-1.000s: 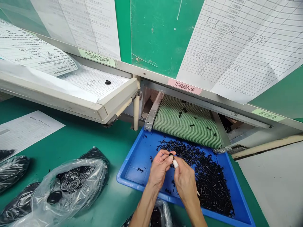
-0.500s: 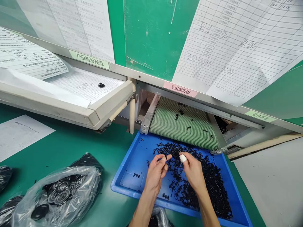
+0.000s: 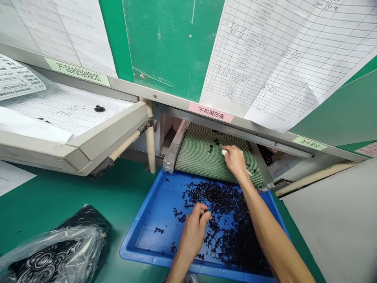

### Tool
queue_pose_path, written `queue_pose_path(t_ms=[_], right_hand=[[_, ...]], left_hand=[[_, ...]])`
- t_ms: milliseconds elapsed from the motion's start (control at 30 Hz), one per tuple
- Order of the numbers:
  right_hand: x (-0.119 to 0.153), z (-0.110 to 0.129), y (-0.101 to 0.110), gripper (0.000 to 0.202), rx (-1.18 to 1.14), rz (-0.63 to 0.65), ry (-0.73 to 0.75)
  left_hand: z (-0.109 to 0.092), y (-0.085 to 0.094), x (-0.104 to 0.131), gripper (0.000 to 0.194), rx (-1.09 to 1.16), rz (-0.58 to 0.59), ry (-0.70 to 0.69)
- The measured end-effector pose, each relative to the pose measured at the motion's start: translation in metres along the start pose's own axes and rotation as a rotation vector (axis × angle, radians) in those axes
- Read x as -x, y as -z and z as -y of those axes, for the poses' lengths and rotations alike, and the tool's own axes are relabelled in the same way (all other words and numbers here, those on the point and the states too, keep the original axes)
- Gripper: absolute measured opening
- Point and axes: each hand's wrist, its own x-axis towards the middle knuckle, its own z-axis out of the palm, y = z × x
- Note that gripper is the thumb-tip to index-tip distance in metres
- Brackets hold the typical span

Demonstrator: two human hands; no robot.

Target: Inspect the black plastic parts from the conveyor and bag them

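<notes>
My right hand (image 3: 235, 161) reaches over the green conveyor belt (image 3: 194, 157), closed around a thin pointed tool (image 3: 223, 147). Its tip is close to the small black parts (image 3: 216, 141) on the belt. A white wrap (image 3: 224, 152) covers one fingertip. Low over the blue tray (image 3: 144, 236), my left hand (image 3: 194, 226) is curled with thumb and fingers pinched on a small black part (image 3: 207, 211), mostly hidden by the fingers. Black plastic scraps (image 3: 218, 196) lie in the tray beneath both arms.
A clear bag of round black parts (image 3: 44, 259) lies at the lower left. One black part (image 3: 99, 108) sits on paper on the raised shelf (image 3: 103, 145) at left. Above the belt, a metal rail (image 3: 165, 100) crosses below the green board (image 3: 173, 47) with posted sheets.
My right hand has moved up and away from the left hand, from above the tray to over the belt with the tool. My left hand has dropped slightly, still pinching. The view has shifted right.
</notes>
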Motion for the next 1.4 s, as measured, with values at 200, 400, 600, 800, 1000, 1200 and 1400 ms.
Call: queue_pose_path(t_ms=[200,400,600,800,1000,1200,1400], right_hand=[[-0.054,0.003,-0.023,0.037,-0.023,0.076,-0.014],[-0.051,-0.003,-0.018,0.030,-0.096,0.084,-0.045],[-0.004,0.011,0.009,0.023,-0.290,0.166,-0.033],[0.102,0.045,0.001,0.020,-0.778,0.509,-0.051],[0.153,0.056,-0.002,0.028,-0.853,0.485,-0.097],[0.171,0.037,0.008,0.046,-0.630,0.432,0.070],[0.187,0.033,0.005,0.042,-0.425,0.327,0.187]], left_hand=[[-0.009,0.007,-0.005,0.035,0.402,0.018,0.203],[-0.014,0.012,-0.006,0.019,0.653,0.019,0.277],[-0.015,0.011,-0.006,0.022,0.689,-0.023,0.187],[-0.013,0.006,-0.002,0.040,0.659,-0.053,0.074],[-0.006,0.007,-0.003,0.038,0.526,-0.080,0.085],[-0.007,0.006,-0.002,0.031,0.473,-0.034,0.062],[-0.004,0.007,-0.002,0.035,0.400,-0.057,0.068]])
